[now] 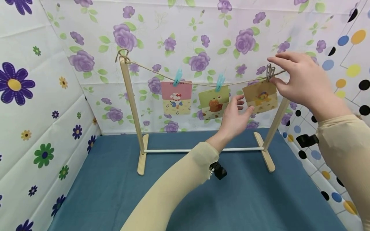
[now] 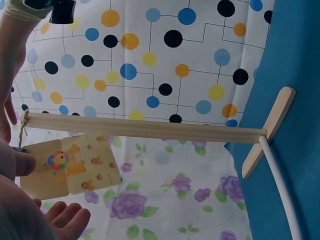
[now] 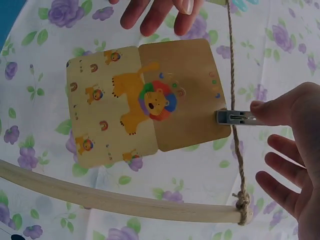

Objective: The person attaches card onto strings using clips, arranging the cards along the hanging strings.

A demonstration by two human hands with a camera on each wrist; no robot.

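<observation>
A brown lion card [image 3: 145,102] hangs by one corner from the twine [image 3: 232,65], with a grey clothespin [image 3: 235,118] clamped over both. My right hand [image 1: 303,78] is beside this clothespin; its thumb overlaps the pin's end in the right wrist view, while the other fingers are spread away from it. Near the lion card's lower left side, my left hand [image 1: 235,117] has its palm turned up and fingers loosely bent, holding nothing. Further left hang a green bear card [image 1: 214,104] on a blue clothespin [image 1: 220,82] and a pink-and-yellow rabbit card [image 1: 177,99] on another blue clothespin [image 1: 177,77].
The wooden stand has a left post [image 1: 131,102], a right post [image 1: 277,123], flat feet [image 1: 264,152] and a white crossbar [image 1: 173,150]. It stands on a blue cloth [image 1: 115,189]. Patterned fabric walls [image 1: 95,29] enclose the back and both sides.
</observation>
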